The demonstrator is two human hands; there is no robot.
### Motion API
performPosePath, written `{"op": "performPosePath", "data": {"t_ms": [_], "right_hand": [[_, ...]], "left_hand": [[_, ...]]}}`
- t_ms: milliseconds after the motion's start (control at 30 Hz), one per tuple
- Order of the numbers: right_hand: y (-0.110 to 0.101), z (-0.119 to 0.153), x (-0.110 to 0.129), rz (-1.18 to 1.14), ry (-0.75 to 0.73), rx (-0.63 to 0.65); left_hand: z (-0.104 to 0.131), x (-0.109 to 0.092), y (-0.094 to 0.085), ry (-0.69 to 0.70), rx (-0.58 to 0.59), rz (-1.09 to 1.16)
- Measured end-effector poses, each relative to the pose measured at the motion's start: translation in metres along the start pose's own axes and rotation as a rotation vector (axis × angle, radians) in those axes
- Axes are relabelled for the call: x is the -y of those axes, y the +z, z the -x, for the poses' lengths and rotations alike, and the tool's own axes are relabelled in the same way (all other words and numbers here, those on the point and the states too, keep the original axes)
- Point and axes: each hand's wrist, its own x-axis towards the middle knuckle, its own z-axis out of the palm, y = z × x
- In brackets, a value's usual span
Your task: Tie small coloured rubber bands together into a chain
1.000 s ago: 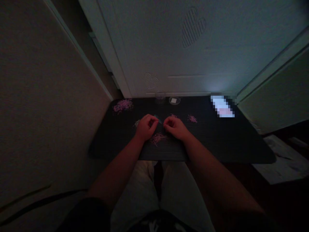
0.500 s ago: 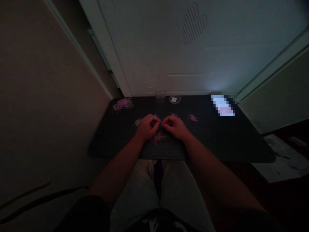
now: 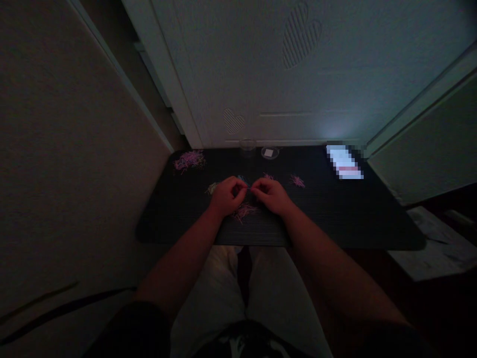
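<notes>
My left hand and my right hand meet over the dark table, each with thumb and forefinger pinched. Their fingertips are a small gap apart. What they pinch is too small and dim to make out. Just below them lies a loose pile of thin pinkish strips. A small blue pile shows behind the fingertips, and a pale yellowish pile sits beside my left hand, partly covered by it. Behind my right hand is a pink pile; another pink pile lies to its right.
At the back left is a larger mixed pile of pink and purple strips. A clear round container and a clear lid with a white label stand along the back of the dark table. A lit phone lies at the back right.
The fingertips of my two hands have drawn very slightly apart. The piles, container, lid and phone stay where they were.
</notes>
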Motion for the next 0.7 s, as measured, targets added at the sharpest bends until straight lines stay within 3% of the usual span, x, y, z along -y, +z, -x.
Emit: {"op": "performPosePath", "data": {"t_ms": [700], "right_hand": [[-0.0008,0.0000,0.0004,-0.023,0.030,0.010]], "left_hand": [[-0.0006,-0.0036,-0.0010,-0.025,-0.005,-0.002]]}}
